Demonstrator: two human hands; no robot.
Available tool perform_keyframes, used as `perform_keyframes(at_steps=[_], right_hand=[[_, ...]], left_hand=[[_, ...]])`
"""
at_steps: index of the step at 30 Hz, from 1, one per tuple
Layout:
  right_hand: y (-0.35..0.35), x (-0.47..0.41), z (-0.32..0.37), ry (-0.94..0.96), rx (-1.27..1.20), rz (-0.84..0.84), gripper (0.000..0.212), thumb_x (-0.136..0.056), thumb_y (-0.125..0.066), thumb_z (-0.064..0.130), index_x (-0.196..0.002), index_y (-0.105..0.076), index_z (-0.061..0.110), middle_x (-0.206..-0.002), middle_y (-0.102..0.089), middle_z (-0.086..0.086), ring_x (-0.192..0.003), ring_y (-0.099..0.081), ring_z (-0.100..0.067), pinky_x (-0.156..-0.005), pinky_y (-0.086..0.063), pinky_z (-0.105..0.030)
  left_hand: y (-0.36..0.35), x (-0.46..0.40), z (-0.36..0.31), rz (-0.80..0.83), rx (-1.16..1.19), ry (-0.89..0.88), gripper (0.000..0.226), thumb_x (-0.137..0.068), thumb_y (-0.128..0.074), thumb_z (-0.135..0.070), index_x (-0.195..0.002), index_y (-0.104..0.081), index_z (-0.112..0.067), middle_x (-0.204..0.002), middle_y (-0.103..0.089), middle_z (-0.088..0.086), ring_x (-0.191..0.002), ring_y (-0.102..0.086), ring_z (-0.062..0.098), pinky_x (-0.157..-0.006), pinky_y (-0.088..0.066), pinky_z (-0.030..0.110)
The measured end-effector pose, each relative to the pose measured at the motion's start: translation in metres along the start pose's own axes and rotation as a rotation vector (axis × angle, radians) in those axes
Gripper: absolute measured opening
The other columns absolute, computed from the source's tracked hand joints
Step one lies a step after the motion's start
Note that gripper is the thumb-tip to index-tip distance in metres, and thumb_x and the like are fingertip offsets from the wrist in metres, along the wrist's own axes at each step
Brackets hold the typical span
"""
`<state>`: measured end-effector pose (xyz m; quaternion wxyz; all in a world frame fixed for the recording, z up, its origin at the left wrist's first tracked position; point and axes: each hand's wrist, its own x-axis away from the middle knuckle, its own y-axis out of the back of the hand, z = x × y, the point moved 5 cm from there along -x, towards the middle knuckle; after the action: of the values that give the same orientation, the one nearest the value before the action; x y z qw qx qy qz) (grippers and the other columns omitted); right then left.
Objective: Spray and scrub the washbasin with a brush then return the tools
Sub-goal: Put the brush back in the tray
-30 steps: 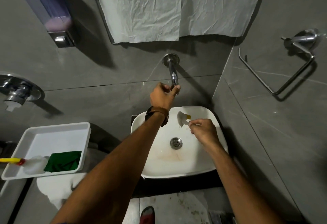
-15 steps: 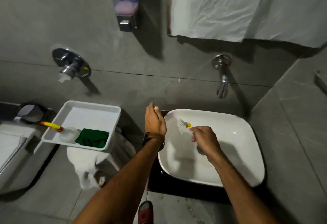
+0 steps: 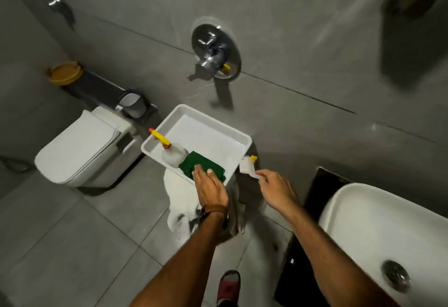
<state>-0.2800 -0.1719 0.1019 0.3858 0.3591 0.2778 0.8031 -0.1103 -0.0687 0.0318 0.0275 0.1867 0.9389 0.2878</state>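
Note:
The white washbasin [image 3: 358, 212] sits at the lower right with its drain visible. My right hand [image 3: 276, 189] pinches a small white brush [image 3: 246, 166] with a yellow tip, holding it just beyond the right edge of a white tray [image 3: 218, 132]. In the tray lie a white spray bottle [image 3: 173, 154] with a yellow nozzle and a green cloth [image 3: 194, 165]. My left hand [image 3: 209, 186] hovers over the tray's near edge, fingers apart, resting on or just above the green cloth.
A white cloth [image 3: 178, 200] hangs below the tray. A white toilet [image 3: 80, 146] stands at left with a small bin [image 3: 132, 103] behind it. A chrome wall valve [image 3: 213, 57] is above the tray. A dark counter [image 3: 312, 209] carries the basin. My foot [image 3: 228, 287] is below.
My view has swung left from the basin to the tray. Both hands left the basin; the right carried the brush to the tray's edge, the left reached onto the green cloth.

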Motion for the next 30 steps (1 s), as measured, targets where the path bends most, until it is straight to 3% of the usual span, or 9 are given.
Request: perform_keyframes(at_steps=[7, 12, 18, 24, 26, 30], right_hand=[[-0.096, -0.107, 0.049, 0.141, 0.234, 0.158, 0.046, -0.098, -0.046, 0.018, -0.142, -0.053, 0.032, -0.14, -0.058, -0.004, -0.124, -0.059, -0.032, -0.101, -0.05, -0.04], [-0.134, -0.159, 0.059, 0.229, 0.377, 0.1, 0.053, -0.097, -0.051, 0.012, -0.146, -0.046, 0.033, -0.132, -0.057, -0.003, -0.112, -0.062, -0.032, -0.087, -0.055, -0.042], [-0.158, -0.196, 0.051, 0.282, 0.434, 0.083, 0.074, -0.088, -0.052, -0.004, -0.151, -0.042, 0.033, -0.136, -0.058, 0.002, -0.111, -0.052, -0.028, -0.088, -0.055, -0.043], [-0.152, -0.191, 0.047, 0.301, 0.412, -0.036, 0.069, -0.088, -0.064, 0.002, -0.149, -0.047, 0.03, -0.147, -0.054, 0.009, -0.124, -0.05, -0.022, -0.102, -0.044, -0.037], [-0.139, -0.181, 0.047, 0.286, 0.364, -0.08, 0.061, -0.089, -0.065, 0.006, -0.145, -0.053, 0.027, -0.143, -0.059, 0.008, -0.127, -0.051, -0.022, -0.105, -0.044, -0.038], [-0.095, -0.144, 0.047, 0.21, 0.141, -0.212, 0.033, -0.092, -0.066, 0.022, -0.125, -0.069, 0.024, -0.117, -0.073, 0.002, -0.111, -0.064, -0.022, -0.089, -0.057, -0.04]], left_hand=[[0.003, -0.068, 0.073, -0.132, -0.054, 0.122, 0.056, -0.101, -0.036, -0.018, -0.149, -0.02, 0.005, -0.159, -0.02, 0.022, -0.148, -0.016, 0.035, -0.121, -0.011, 0.035], [-0.019, -0.092, 0.106, -0.159, -0.01, 0.195, 0.064, -0.1, -0.038, -0.019, -0.151, -0.007, 0.005, -0.161, -0.007, 0.021, -0.15, -0.008, 0.032, -0.123, -0.008, 0.037], [-0.049, -0.104, 0.127, -0.154, 0.009, 0.205, 0.066, -0.098, -0.038, -0.009, -0.151, 0.0, 0.003, -0.163, 0.003, 0.017, -0.151, -0.002, 0.028, -0.123, -0.009, 0.036], [-0.057, -0.102, 0.133, -0.096, -0.037, 0.211, 0.071, -0.091, -0.036, 0.006, -0.151, 0.003, 0.004, -0.162, 0.009, 0.017, -0.151, 0.001, 0.029, -0.12, -0.005, 0.028], [-0.054, -0.101, 0.129, -0.081, -0.039, 0.224, 0.07, -0.091, -0.037, 0.007, -0.151, 0.001, 0.006, -0.162, 0.008, 0.018, -0.151, 0.0, 0.03, -0.119, -0.004, 0.025], [-0.037, -0.096, 0.101, -0.08, -0.07, 0.178, 0.066, -0.092, -0.038, 0.005, -0.15, -0.006, 0.008, -0.161, 0.0, 0.023, -0.15, -0.005, 0.033, -0.121, -0.011, 0.033]])
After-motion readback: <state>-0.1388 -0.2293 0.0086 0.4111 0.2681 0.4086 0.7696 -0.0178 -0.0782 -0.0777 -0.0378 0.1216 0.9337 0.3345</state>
